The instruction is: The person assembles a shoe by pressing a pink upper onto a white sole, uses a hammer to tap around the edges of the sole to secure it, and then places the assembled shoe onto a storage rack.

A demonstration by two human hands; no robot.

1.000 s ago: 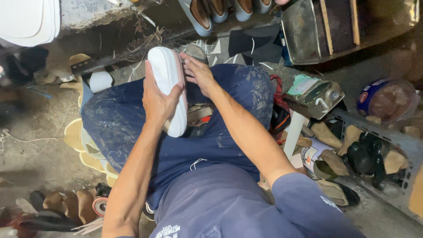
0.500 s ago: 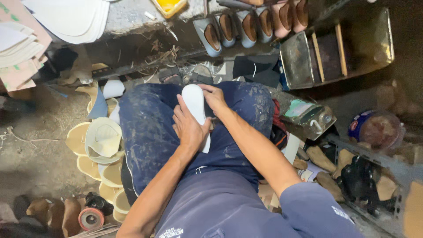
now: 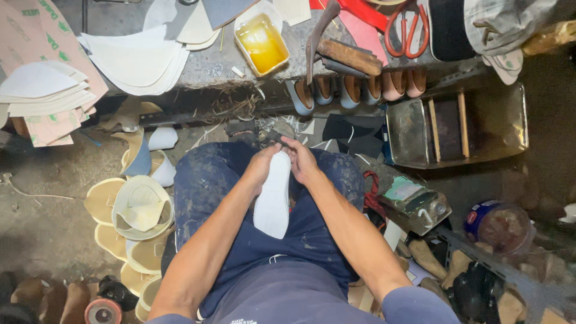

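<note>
The white shoe sole (image 3: 273,201) now lies lengthwise on the lap in blue trousers (image 3: 210,186), lower than a moment before, so work moved to its far tip. There the left hand (image 3: 262,166) and right hand (image 3: 302,161) close on it. Fingertips and the dark small tool above them are hard to see.

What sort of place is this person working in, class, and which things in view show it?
Probably a small shoemaking workshop. Both hands, left hand and right hand, hold a white shoe sole; stacked cut sole pieces, glue tray and shoe row lie nearby.
</note>
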